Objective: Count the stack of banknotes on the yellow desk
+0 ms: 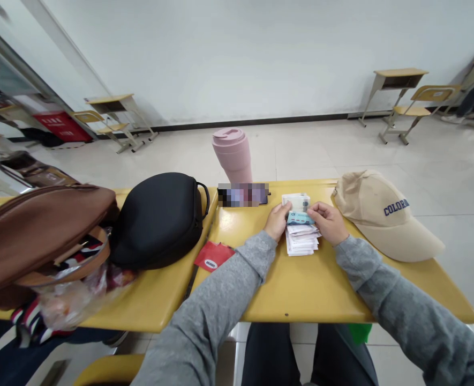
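My left hand (277,220) and my right hand (328,221) meet over a stack of white paper slips (301,242) on the yellow desk (301,289). Both hands pinch a light blue slip (299,218) that lies on top of the stack. Just beyond it a pale banknote-like paper (296,201) stands up between the fingers. Grey sleeves cover both forearms.
A beige cap (381,214) lies right of the hands. A pink tumbler (233,155) and a dark phone (242,194) sit at the desk's far edge. A red packet (213,256), a black case (158,220) and a brown bag (39,230) lie to the left.
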{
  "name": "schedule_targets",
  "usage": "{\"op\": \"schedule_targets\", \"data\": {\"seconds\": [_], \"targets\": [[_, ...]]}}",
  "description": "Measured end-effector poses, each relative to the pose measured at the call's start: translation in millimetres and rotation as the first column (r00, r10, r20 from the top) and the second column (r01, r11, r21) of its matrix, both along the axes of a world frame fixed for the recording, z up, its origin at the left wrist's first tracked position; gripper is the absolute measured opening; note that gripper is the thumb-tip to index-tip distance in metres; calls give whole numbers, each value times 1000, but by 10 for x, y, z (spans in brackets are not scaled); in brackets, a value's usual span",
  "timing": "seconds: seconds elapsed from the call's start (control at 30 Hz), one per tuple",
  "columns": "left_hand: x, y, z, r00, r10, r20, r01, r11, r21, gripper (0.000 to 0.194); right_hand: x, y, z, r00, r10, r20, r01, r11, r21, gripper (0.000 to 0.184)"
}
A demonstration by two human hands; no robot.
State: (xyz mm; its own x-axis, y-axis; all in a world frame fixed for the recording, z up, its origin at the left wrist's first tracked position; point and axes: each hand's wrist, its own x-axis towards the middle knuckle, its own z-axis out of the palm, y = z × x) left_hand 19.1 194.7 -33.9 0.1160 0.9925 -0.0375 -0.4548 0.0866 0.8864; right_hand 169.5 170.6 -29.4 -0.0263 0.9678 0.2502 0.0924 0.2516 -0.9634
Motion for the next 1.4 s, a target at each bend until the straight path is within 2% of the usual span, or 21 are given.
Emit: {"op": "schedule_targets", "data": {"seconds": [0.27,0.5,0.73,0.93,1.23,1.4], "targets": [[4,32,-51,998,-39,41,39,999,5,38,16,6,-14,998,14,64,-15,1000,18,31],[-3,47,-66,997,-68,30,68,998,5,40,46,31,-20,967,-170,188,170,985,16,38],[-6,-7,2,996,-87,-1,87,996,10,37,59,76,-52,937,-221,270,239,970,-36,35],[-10,-1,-6,997,-81,-18,81,997,1,37,68,82,-67,937,-213,275,237,970,-57,33],[-6,13,-24,996,-91,-7,91,996,-5,38,77,113,-132,963,-163,216,169,986,-8,33],[-5,37,-44,999,-44,0,44,999,-13,38,81,117,-133,960,-171,223,172,985,12,32]]}}
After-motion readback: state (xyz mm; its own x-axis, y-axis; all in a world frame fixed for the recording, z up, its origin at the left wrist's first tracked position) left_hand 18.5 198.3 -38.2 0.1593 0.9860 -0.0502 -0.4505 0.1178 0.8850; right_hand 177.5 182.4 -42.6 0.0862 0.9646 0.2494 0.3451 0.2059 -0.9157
